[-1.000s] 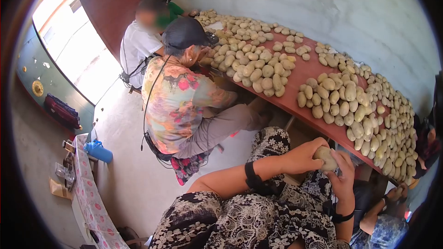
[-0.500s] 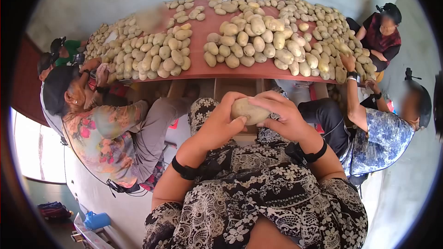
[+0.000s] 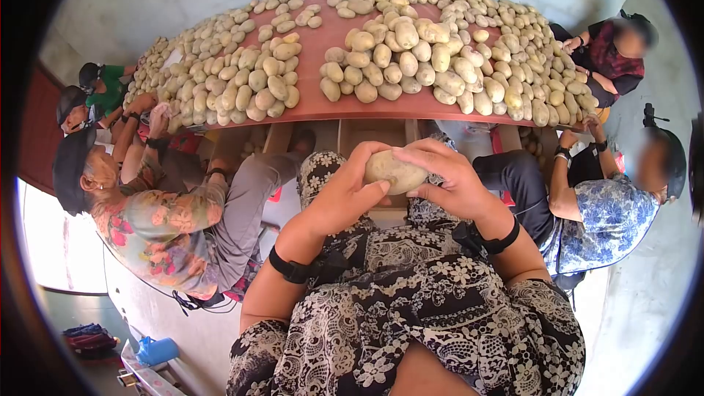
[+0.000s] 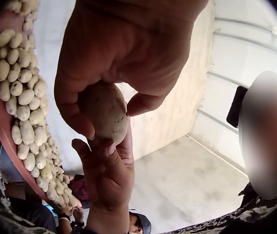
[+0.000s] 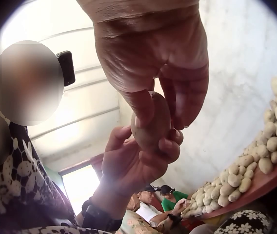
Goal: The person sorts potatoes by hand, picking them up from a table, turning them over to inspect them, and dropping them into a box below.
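Observation:
One oval, pale brown potato (image 3: 396, 172) is held over the lap, between both hands. My left hand (image 3: 339, 196) grips its left end, thumb on the near side and fingers over the far side. From the other end my right hand (image 3: 460, 185) pinches it, fingers along the top and thumb below. In the left wrist view, the left hand (image 4: 124, 53) curls around the potato (image 4: 107, 114) from above, with the right hand (image 4: 110, 178) at its lower end. Small dark spots show on its skin there. The right wrist view shows the potato (image 5: 153, 126) between the thumb and fingers of each hand.
A long red table (image 3: 313, 66) in front carries a central potato heap (image 3: 407, 51), a left heap (image 3: 242, 84) and more potatoes along the wall. Below its edge is a wooden compartment (image 3: 374, 132). People sit close on both sides, including one in a blue patterned shirt (image 3: 609, 213).
The head view has swung from the left to face the table. Both hands keep hold of the potato throughout. The person on the right has drawn an arm back from the potatoes.

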Motion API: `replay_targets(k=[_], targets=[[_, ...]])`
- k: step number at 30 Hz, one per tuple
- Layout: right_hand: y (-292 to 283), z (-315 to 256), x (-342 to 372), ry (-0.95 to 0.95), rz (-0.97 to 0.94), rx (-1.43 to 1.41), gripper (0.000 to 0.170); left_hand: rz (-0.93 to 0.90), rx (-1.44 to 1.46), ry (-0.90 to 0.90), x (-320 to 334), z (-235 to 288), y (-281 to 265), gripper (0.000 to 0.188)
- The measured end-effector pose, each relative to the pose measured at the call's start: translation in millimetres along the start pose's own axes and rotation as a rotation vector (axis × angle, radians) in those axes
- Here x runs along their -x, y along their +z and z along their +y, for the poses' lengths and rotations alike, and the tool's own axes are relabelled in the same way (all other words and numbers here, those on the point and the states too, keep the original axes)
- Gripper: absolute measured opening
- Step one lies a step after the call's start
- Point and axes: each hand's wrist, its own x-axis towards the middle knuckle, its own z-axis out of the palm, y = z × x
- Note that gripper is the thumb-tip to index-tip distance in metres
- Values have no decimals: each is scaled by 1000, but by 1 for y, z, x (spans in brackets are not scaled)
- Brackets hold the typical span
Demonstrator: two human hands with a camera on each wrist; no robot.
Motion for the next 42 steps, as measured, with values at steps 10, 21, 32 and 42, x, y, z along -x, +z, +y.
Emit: replay_targets(k=[10, 21, 32, 42], targets=[[0, -2, -1, -8, 1, 27, 75, -11, -8, -73, 0, 3, 0, 48], [2, 1, -2, -35, 3, -2, 73, -52, -74, -42, 2, 4, -6, 51], [4, 2, 0, -17, -12, -13, 71, -82, -62, -50, 4, 1, -7, 52], [-1, 2, 1, 32, -21, -29, 74, -132, 14, -19, 2, -1, -5, 55]])
